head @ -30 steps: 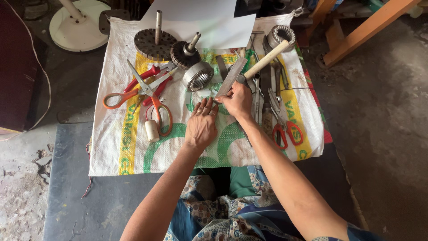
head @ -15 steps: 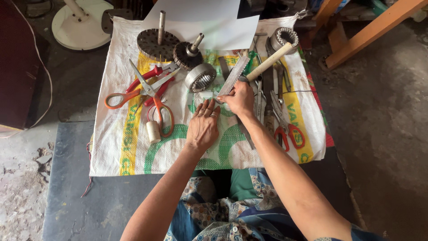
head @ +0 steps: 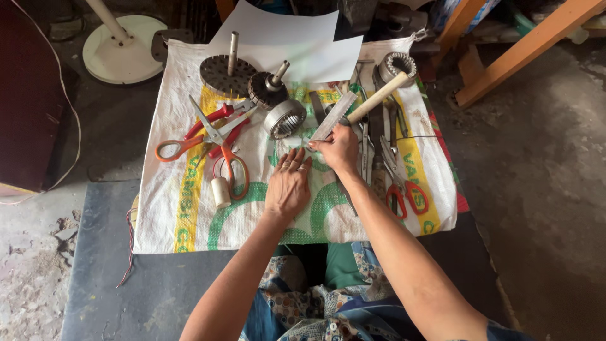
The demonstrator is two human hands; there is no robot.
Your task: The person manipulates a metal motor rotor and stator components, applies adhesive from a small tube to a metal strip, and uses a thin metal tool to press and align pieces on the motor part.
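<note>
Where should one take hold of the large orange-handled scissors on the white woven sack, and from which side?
Grip the orange-handled scissors at the handle loops, from above on the near-left side. The steel blades lie open and point away toward the dark perforated metal disc, while one loop lies flat and unobstructed on the white woven sack. The left hand is closest.

Your right hand [head: 341, 150] grips a flat, dull grey metal file [head: 332, 117]. Your left hand [head: 288, 186] presses on the coarse woven plastic sack [head: 189, 215]. Nearby lie a shiny steel ring [head: 284, 118], a smooth wooden hammer handle [head: 379, 97] and matt white paper [head: 284, 38].
</note>
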